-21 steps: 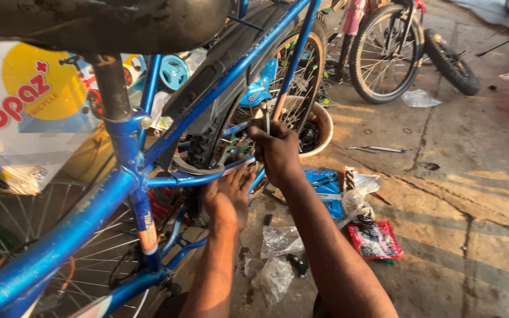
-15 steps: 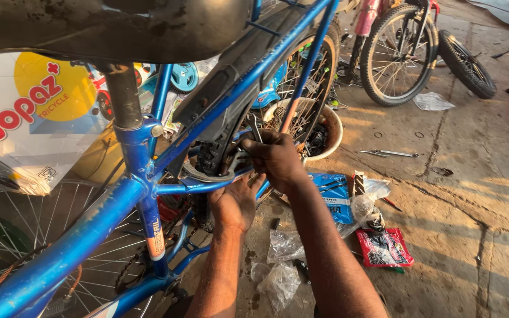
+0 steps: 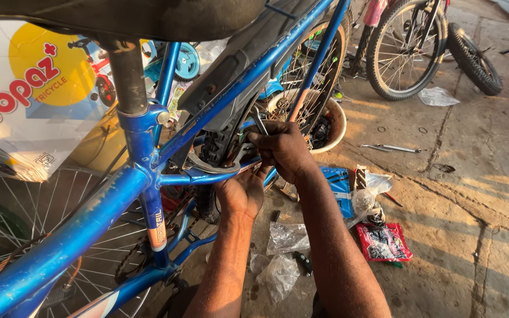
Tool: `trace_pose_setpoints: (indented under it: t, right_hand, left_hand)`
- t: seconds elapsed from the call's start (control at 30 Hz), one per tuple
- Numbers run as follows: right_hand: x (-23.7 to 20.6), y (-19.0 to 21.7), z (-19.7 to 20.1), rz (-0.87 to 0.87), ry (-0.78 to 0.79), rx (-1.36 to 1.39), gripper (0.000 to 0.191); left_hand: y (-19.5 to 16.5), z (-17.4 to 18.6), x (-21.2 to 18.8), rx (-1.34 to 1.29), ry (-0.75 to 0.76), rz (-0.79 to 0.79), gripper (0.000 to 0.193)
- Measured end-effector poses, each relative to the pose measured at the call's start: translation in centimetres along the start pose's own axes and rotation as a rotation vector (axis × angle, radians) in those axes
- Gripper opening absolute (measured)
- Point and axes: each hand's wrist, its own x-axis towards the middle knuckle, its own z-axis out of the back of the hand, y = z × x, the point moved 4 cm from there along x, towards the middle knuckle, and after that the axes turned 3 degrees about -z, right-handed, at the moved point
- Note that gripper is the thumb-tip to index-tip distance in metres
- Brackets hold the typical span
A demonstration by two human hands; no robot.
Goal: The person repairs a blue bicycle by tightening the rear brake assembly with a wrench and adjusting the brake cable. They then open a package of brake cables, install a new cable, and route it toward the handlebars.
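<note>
Two hands work at the rear of a blue bicycle frame (image 3: 89,218). The right hand (image 3: 284,150) is clenched around a metal tool (image 3: 258,121) held against the stay. The left hand (image 3: 243,191) curls up under the frame tube, fingers wrapped on it. Clear plastic bags (image 3: 281,259) and a red packet (image 3: 384,242) lie on the concrete floor (image 3: 490,194) nearby.

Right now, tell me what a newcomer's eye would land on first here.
The blue bicycle frame fills the left and middle, its black saddle across the top edge. At centre the right hand grips a metal tool by the rear wheel, with the left hand just below on a blue tube. Behind on the left stands a white tricycle box; plastic bags litter the concrete floor.
</note>
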Motion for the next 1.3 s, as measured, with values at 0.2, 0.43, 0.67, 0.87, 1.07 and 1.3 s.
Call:
trace_pose_setpoints:
  t: [0.2,0.43,0.67,0.87,1.07,1.3]
  right_hand:
    - [0.0,0.3,0.1,-0.05,0.096,0.055,0.01]
    - [0.3,-1.1,-0.2,-0.038,0.028,0.09,0.015]
    - [0.7,-1.8,-0.1,0.119,-0.091,0.086,0.022]
    - [-1.8,-1.7,0.7,0.324,-0.276,0.148,0.024]
    - [-2.8,-2.7,-0.2,0.304,-0.285,0.003,0.019]
    - [-3.1,-3.2,-1.7,0.516,-0.236,-0.194,0.018]
  left_hand:
    - [0.3,0.6,0.6,-0.034,0.005,0.015,0.048]
    - [0.5,2.0,1.2,-0.114,0.013,0.015,0.049]
    - [0.5,1.9,1.8,-0.146,0.054,0.042,0.051]
    - [0.4,2.3,1.8,-0.131,0.025,0.047,0.037]
    - [0.8,2.8,2.5,-0.147,0.102,0.047,0.024]
    - [0.7,2.7,2.8,-0.13,0.054,0.071,0.023]
